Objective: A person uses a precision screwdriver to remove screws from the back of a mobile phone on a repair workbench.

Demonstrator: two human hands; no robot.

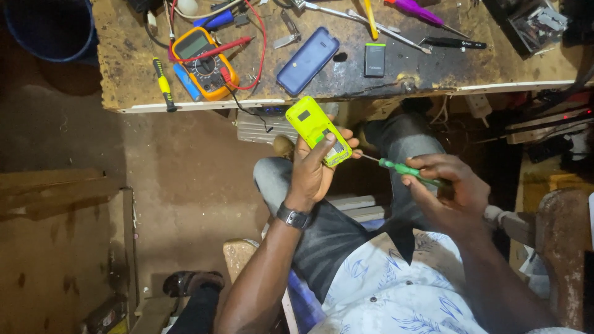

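My left hand grips a yellow-green phone body with its back opened, held above my knee. My right hand holds a green-handled screwdriver whose thin metal tip points left and reaches the lower end of the phone. A dark watch sits on my left wrist. Both hands are below the front edge of the worn workbench.
On the bench lie a yellow multimeter with red leads, a blue phone cover, a dark battery, a yellow-and-black screwdriver, a purple-handled tool and pliers. A blue bucket stands top left. Brown floor lies left.
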